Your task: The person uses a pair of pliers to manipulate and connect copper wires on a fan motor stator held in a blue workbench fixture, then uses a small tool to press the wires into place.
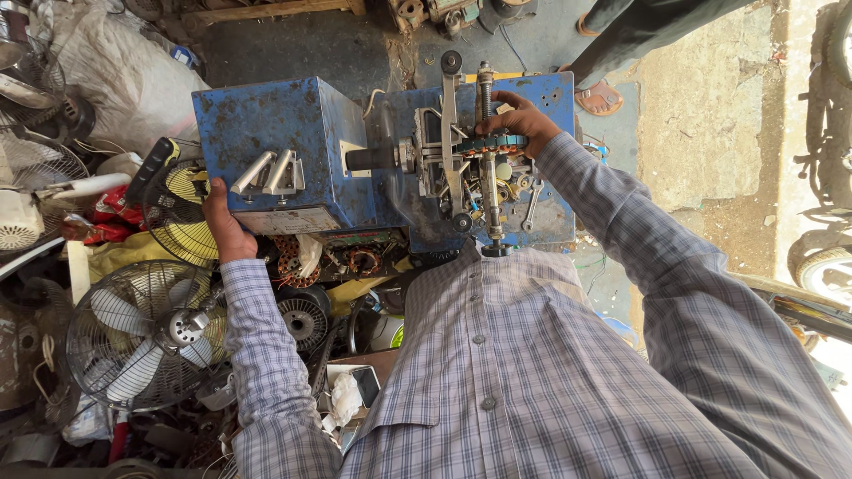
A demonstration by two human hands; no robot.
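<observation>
Over the blue machine [293, 151] a person in a checked shirt [524, 381] leans with both arms out. Their left hand [224, 223] lies against the left lower edge of the machine's blue box, fingers curled round that edge, thumb side toward the body. Their right hand [522, 118] reaches to the right part of the machine, where a spindle [487, 160] of threaded rod and grey metal brackets stands proud of the blue plate. The fingers there are bent and pinched on a dark toothed piece [491, 143] that crosses the spindle; how tightly they hold it I cannot tell.

On the front of the box sit two bright metal handles [269, 173], side by side. A black shaft [368, 159] runs from the box's right face toward the spindle.

Just below the machine, between it and the shirt, lie copper-wound stators [291, 263] and loose parts. Left of the machine a yellow fan guard [182, 208] leans against it, near the left hand. Farther below and left of that stands a wire-caged fan [146, 333] with pale blades, among scrap and cables. A white fan base [18, 222] lies well to the left.

Beyond the machine's far right corner, on the grey floor, another person's sandalled foot [601, 96] and dark trouser leg show. Well right of the machine a tyre [821, 266] sits at the edge of view.
</observation>
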